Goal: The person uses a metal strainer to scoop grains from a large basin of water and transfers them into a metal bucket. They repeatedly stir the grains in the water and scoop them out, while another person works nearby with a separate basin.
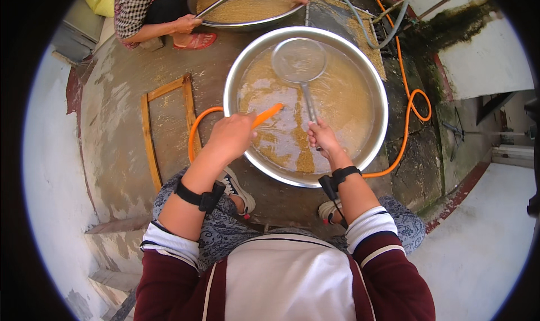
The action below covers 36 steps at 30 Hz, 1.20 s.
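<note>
A wide steel basin (373, 144) holds cloudy water over golden grains. My left hand (230, 132) grips an orange hose (267, 114), its end angled out over the water left of the middle. My right hand (323, 135) is closed on the long metal handle of a round mesh skimmer (299, 59), whose mesh head lies toward the basin's far side, in or just over the water.
A co-worker's hand (185, 23) grips another skimmer at a second grain basin (202, 14), upper left. A wooden frame (151, 141) lies left on wet concrete. Hoses (402, 68) run along the right side. White walls (53, 152) stand either side; a step (112, 248) is lower left.
</note>
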Available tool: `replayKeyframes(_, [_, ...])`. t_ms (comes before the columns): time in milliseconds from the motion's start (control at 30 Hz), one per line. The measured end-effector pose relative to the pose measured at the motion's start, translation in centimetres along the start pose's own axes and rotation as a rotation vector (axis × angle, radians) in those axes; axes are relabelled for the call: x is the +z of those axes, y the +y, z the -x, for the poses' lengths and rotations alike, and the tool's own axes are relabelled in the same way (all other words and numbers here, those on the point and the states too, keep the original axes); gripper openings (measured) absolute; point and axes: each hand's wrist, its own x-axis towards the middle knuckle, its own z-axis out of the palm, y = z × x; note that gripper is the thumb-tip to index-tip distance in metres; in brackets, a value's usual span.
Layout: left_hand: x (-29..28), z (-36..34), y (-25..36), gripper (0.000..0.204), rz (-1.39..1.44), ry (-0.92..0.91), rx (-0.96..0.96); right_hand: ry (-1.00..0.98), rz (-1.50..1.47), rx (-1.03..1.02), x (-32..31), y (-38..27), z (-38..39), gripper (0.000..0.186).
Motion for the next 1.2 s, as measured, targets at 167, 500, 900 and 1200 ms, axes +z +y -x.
replayKeyframes(167, [0.1,-0.1,0.0,0.047,-0.014,-0.028,-0.006,-0.314,-0.577,0.138,0.3,0.6,0.6,0.026])
replayKeyframes(500, [0.5,-0.2,0.1,0.046,-0.020,0.028,0.030,-0.297,-0.888,0.080,-4.5,1.4,1.2,0.029])
replayKeyframes(900, [0.9,-0.6,0.0,0.037,-0.036,0.048,0.079,-0.014,-0.734,-0.010,-9.2,-0.1,5.5,0.027])
replayKeyframes(1200, [1.0,-0.4,-0.2,0.036,-0.040,0.051,0.072,0.431,0.070,-0.197,-10.8,4.2,7.8,0.027])
